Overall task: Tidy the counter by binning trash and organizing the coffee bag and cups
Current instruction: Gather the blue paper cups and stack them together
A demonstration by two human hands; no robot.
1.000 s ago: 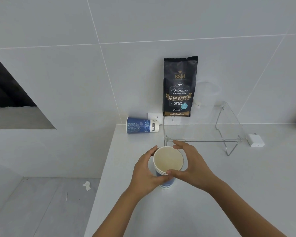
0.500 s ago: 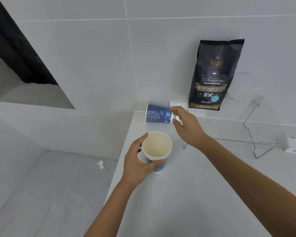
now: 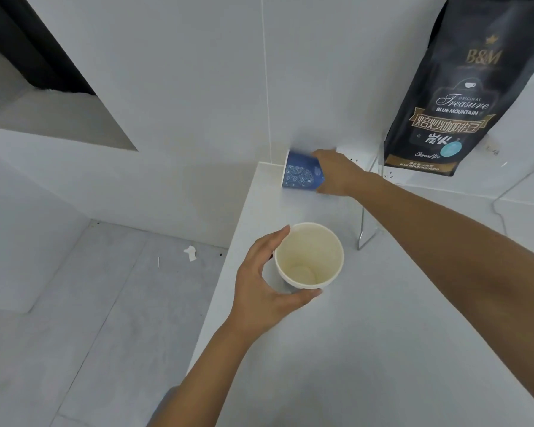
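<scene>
A stack of paper cups (image 3: 309, 257) stands upright near the left edge of the white counter (image 3: 352, 349), its cream inside facing me. My left hand (image 3: 269, 285) curls around its near side, thumb and fingers on the rim. A blue patterned cup (image 3: 301, 174) lies on its side in the far left corner by the wall. My right hand (image 3: 336, 172) is closed over its right end, hiding the rim. The black coffee bag (image 3: 457, 97) stands on a clear shelf at the top right.
The clear shelf's wire leg (image 3: 364, 229) stands just right of the cup stack. A wall socket (image 3: 355, 155) sits behind my right hand. The counter drops off at the left to a grey floor with a scrap of white paper (image 3: 190, 252).
My right hand left the stack, reached to the far corner and closed on the lying blue cup. My left hand stayed on the stack. The view has moved closer and leftward.
</scene>
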